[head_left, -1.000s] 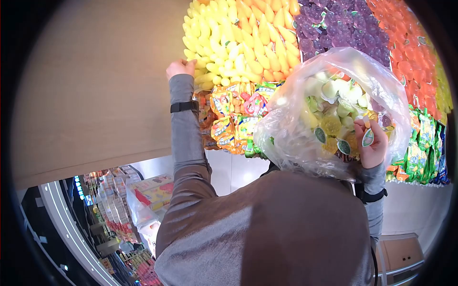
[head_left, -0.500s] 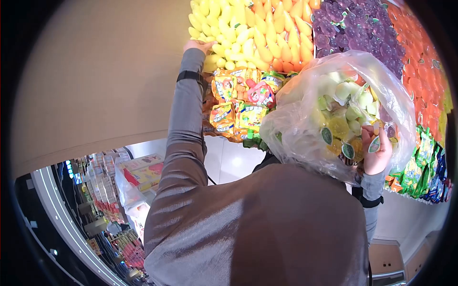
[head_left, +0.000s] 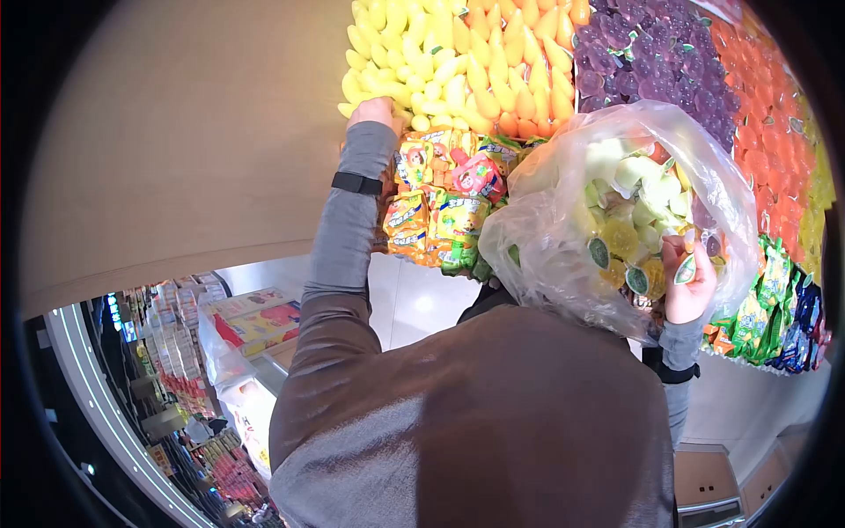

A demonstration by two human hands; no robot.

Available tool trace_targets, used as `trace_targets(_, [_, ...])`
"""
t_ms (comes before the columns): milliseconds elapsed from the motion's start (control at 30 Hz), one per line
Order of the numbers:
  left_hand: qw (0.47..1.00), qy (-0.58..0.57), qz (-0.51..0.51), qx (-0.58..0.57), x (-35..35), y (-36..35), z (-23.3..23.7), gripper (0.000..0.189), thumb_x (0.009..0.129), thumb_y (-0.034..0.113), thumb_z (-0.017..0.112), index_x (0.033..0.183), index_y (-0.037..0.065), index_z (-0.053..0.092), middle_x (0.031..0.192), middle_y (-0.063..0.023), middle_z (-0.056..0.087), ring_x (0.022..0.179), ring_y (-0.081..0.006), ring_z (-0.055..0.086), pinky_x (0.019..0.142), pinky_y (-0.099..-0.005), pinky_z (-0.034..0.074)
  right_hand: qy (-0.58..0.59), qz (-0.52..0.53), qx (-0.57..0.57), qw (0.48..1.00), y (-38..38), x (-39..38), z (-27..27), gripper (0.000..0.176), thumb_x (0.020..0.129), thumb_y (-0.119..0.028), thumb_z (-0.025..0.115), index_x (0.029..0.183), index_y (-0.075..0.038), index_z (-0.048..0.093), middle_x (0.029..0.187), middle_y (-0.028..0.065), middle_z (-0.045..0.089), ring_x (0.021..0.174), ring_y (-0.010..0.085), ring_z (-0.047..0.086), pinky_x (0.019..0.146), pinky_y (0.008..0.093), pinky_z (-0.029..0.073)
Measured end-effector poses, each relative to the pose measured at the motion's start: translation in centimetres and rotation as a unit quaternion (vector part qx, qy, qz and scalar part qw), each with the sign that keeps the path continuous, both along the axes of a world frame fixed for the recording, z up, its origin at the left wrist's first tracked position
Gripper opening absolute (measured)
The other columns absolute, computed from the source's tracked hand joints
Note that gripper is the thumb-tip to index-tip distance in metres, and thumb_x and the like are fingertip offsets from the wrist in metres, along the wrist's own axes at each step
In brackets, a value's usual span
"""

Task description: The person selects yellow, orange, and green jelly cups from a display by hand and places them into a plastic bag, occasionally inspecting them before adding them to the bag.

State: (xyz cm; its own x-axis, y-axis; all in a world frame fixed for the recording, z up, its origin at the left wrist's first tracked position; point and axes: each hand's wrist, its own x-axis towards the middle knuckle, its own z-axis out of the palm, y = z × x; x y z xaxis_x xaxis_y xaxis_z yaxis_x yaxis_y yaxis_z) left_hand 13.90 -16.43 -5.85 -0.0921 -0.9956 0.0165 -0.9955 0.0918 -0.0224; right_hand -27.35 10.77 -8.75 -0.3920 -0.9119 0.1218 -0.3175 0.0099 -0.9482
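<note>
At the left edge of a display of yellow, elongated fruit-shaped candies (head_left: 396, 53), my left hand (head_left: 374, 113) is down among the nearest pieces. Its fingers curl in, and their tips are hidden. My right hand (head_left: 691, 290) is at the right side of a clear plastic bag (head_left: 546, 220), inside its opening. The thumb and fingers pinch a small candy with a leaf-shaped label (head_left: 685, 268). Pale green and yellow fruit-shaped candies (head_left: 656, 189) fill the bag, some with green leaf labels.
Orange (head_left: 519, 66), purple (head_left: 647, 66) and red-orange candies (head_left: 770, 132) lie in sections beyond the bag. Bagged sweets (head_left: 462, 198) line the near edge, with green packets (head_left: 761, 304) at right. A beige panel (head_left: 194, 150) is at left, above a wrapped box (head_left: 255, 321).
My left hand has shifted a little down and right over the yellow candies, and its fingers now curl in. My right hand stays in the bag with its candy.
</note>
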Motion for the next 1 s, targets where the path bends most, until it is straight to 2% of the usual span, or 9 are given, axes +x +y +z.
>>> trace_targets(233, [0.990,0.045,0.094,0.094,1.1,-1.6,-0.1,0.025,0.072,0.023,0.070,0.088,0.004,0.067,0.086,-0.0186,0.066,0.086,-0.0313,0.064,0.077,-0.0393,0.051,-0.011,-0.015,-0.016,1.000,-0.1,0.4,0.4,0.011,0.080,0.004,0.063,0.090,0.000,0.062,0.081,0.0032,0.065,0.076,0.0074,0.057,0.071,0.0230,0.045])
trace_targets(333, [0.992,-0.097,0.051,0.064,-0.8,-1.5,0.6,0.027,0.073,0.027,0.070,0.090,0.007,0.067,0.088,-0.0174,0.066,0.087,-0.0307,0.064,0.077,-0.0400,0.051,0.016,-0.017,-0.023,0.999,-0.3,0.5,0.4,0.010,0.081,0.004,0.063,0.089,-0.001,0.063,0.079,0.0024,0.064,0.074,0.0067,0.056,0.068,0.0220,0.045])
trace_targets(433, [0.999,-0.006,-0.006,0.035,-4.9,1.1,1.8,0.023,0.075,0.027,0.068,0.089,0.010,0.068,0.092,-0.0158,0.066,0.087,-0.0309,0.064,0.078,-0.0402,0.051,0.042,-0.015,-0.028,0.999,-0.2,0.5,0.8,0.008,0.081,0.003,0.063,0.088,-0.001,0.063,0.077,0.0016,0.063,0.072,0.0060,0.055,0.066,0.0213,0.044])
trace_targets(467, [0.996,0.002,-0.018,0.084,-5.5,1.5,1.5,0.019,0.075,0.026,0.065,0.087,0.012,0.070,0.093,-0.0143,0.066,0.087,-0.0302,0.064,0.079,-0.0401,0.051,0.036,-0.015,-0.028,0.999,-0.2,0.5,0.8,0.008,0.081,0.003,0.063,0.087,-0.001,0.063,0.077,0.0015,0.063,0.072,0.0059,0.055,0.066,0.0212,0.044])
trace_targets(567, [1.000,-0.005,-0.021,0.007,-2.6,0.1,-1.1,0.016,0.074,0.023,0.065,0.082,0.012,0.072,0.087,-0.0140,0.067,0.084,-0.0293,0.065,0.078,-0.0387,0.051,0.004,-0.014,-0.022,1.000,-0.2,0.8,1.0,0.007,0.081,0.003,0.063,0.087,-0.001,0.063,0.078,0.0011,0.063,0.072,0.0055,0.054,0.066,0.0211,0.044])
trace_targets(700, [0.995,0.042,-0.010,0.091,-1.2,-1.8,-0.4,0.012,0.068,0.015,0.066,0.077,0.011,0.072,0.080,-0.0138,0.068,0.078,-0.0292,0.065,0.076,-0.0366,0.052,-0.006,-0.009,-0.041,0.999,0.0,0.6,0.9,0.007,0.081,0.002,0.063,0.087,0.000,0.063,0.078,0.0009,0.062,0.072,0.0055,0.054,0.066,0.0210,0.043])
trace_targets(833, [0.997,0.051,-0.058,-0.005,-5.1,-0.4,1.2,0.014,0.067,0.013,0.069,0.080,0.007,0.066,0.079,-0.0158,0.065,0.079,-0.0306,0.064,0.073,-0.0400,0.051,0.017,-0.009,-0.030,0.999,-0.1,0.6,1.3,0.006,0.081,0.001,0.064,0.086,-0.001,0.063,0.076,0.0015,0.063,0.072,0.0056,0.054,0.066,0.0211,0.044])
trace_targets(867, [0.994,0.060,-0.091,-0.023,-5.9,0.0,1.6,0.019,0.069,0.014,0.069,0.084,0.005,0.062,0.085,-0.0159,0.063,0.082,-0.0324,0.063,0.074,-0.0413,0.051,0.000,-0.009,-0.021,1.000,0.0,0.5,1.3,0.006,0.080,0.001,0.065,0.086,-0.001,0.063,0.075,0.0017,0.063,0.071,0.0058,0.055,0.065,0.0216,0.044])
trace_targets(1000, [0.992,0.024,-0.100,-0.067,-6.7,-0.1,-0.8,0.012,0.075,0.007,0.060,0.086,0.005,0.062,0.093,-0.0158,0.061,0.084,-0.0357,0.063,0.074,-0.0414,0.052,0.013,-0.015,-0.023,1.000,-0.1,0.6,1.1,0.006,0.080,0.001,0.065,0.085,-0.001,0.062,0.076,0.0020,0.063,0.072,0.0060,0.055,0.067,0.0222,0.045])
